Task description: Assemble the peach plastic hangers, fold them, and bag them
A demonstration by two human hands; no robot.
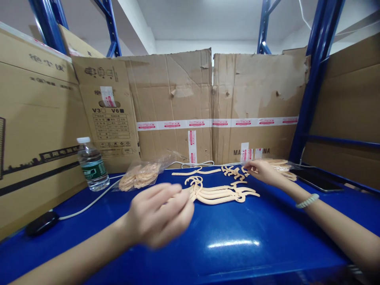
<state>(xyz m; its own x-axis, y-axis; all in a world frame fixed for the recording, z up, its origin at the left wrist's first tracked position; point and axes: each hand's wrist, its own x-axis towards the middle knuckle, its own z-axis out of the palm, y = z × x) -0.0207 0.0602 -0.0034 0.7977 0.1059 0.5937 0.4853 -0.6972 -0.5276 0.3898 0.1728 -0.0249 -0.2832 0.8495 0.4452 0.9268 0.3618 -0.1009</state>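
My left hand (162,215) is closed over the near middle of the table, slightly blurred; whatever its curled fingers hold is hidden. Just beyond it lies a row of long curved beige pieces (215,194) with hooked ends, laid side by side. My right hand (263,171) reaches to the back right. Its thumb and fingers pinch at a small curly beige piece (244,171), at the edge of a cluster of small wavy beige pieces (233,172). Two longer thin beige pieces (184,173) lie end to end behind the row.
A clear bag of beige pieces (141,175) lies at left, beside a water bottle (92,166). Another bag (282,168) sits behind my right hand, near a dark phone (319,180). A black device (42,223) trails a white cable. Cardboard boxes (175,99) wall the blue table (237,257).
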